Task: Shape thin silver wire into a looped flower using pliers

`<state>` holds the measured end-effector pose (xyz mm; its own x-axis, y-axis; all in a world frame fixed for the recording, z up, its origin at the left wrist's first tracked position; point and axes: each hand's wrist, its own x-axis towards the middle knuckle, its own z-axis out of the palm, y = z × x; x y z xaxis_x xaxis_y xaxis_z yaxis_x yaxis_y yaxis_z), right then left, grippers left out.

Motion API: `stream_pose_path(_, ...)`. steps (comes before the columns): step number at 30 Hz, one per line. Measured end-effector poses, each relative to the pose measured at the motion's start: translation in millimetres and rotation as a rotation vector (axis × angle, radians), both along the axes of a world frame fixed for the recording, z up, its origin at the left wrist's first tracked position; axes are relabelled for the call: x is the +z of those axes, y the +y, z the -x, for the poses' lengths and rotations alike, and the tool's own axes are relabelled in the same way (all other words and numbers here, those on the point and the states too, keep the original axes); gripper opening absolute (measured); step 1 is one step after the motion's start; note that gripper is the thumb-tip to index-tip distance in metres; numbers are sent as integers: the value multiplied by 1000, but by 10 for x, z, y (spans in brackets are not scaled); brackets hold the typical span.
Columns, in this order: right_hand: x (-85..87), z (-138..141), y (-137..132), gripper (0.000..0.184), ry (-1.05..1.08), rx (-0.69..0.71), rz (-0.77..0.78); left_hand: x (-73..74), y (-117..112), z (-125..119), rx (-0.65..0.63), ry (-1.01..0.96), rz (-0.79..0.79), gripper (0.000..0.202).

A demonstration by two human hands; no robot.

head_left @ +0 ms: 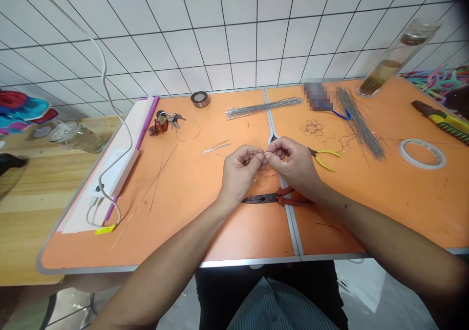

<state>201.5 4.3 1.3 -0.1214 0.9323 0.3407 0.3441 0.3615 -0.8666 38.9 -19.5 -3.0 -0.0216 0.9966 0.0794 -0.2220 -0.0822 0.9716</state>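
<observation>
Above the middle of the orange table (pixel 190 193), my left hand (pixel 240 171) and my right hand (pixel 293 161) meet, fingertips pinched together on a thin looped wire piece (pixel 262 153). More of the wire's loops hang below the fingers. Red-handled long-nose pliers (pixel 278 198) lie on the table just under my wrists. Yellow-handled pliers (pixel 324 156) lie to the right of my right hand.
A bundle of straight wires (pixel 262 108) lies at the back, another bundle (pixel 361 125) at the right. Finished wire flowers (pixel 312 127), a tape roll (pixel 421 153), a dark tape roll (pixel 200 99), keys (pixel 164 121), a wire ring (pixel 188 131), a glass tube (pixel 395 59), a white box with cable (pixel 120 159).
</observation>
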Motion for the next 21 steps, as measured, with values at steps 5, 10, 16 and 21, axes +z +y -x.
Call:
stream_pose_path(5, 21, -5, -14, 6, -23, 13, 25, 6, -21, -11, 8, -15, 23, 18)
stream_pose_path(10, 25, -9, -13, 8, -33, 39, -1, -7, -25, -20, 2, -18, 32, 18)
stream_pose_path(16, 3, -10, -15, 8, -38, 45, -34, -3, -17, -17, -3, -28, 30, 18)
stream_pose_path(21, -7, 0, -24, 6, -15, 2, -1, 6, -16, -15, 10, -38, 33, 17)
